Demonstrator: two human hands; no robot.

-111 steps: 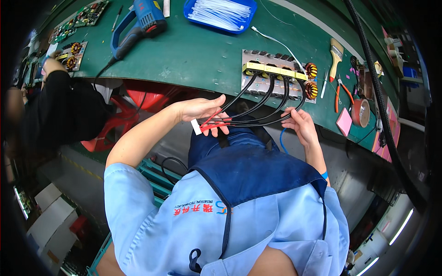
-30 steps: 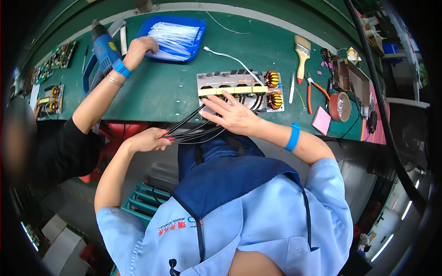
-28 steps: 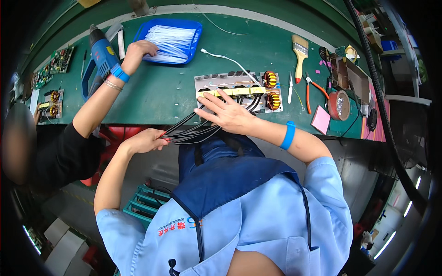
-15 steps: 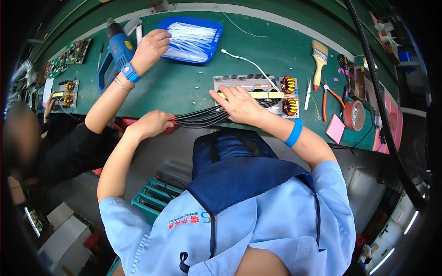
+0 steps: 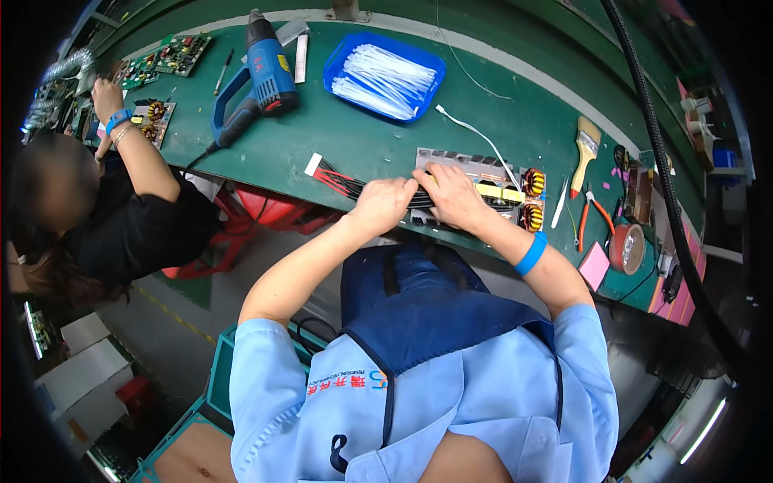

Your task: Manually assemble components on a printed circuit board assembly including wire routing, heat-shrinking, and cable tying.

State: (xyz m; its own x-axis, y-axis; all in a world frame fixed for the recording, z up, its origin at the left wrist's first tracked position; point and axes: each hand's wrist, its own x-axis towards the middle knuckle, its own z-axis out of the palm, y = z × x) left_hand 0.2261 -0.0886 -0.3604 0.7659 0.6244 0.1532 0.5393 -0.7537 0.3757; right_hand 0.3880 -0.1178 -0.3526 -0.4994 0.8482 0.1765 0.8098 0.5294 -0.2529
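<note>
A wire bundle [image 5: 348,186], black with some red strands, runs from a white connector [image 5: 313,165] at its left end toward a circuit board [image 5: 439,156]. My left hand [image 5: 383,207] is closed around the bundle just off the board's left edge. Right beside it, my right hand [image 5: 453,196] has its fingers curled over the wires at the board's left part, covering much of it. On the board are a yellow-taped bar [image 5: 501,193] and two yellow-black wound coils [image 5: 533,183]. A white lead [image 5: 483,138] with a small plug trails off the board's top.
A blue tray [image 5: 330,71] of white cable ties and a blue heat gun [image 5: 270,74] lie at the back. Rightward are a brush [image 5: 588,145], orange-handled pliers [image 5: 600,211] and a tape roll [image 5: 627,248]. A co-worker's hand [image 5: 107,98] is far left.
My left hand has slid right along the wires to beside my right hand, baring the white connector. The co-worker's hand has left the tray and gone left. The view has shifted.
</note>
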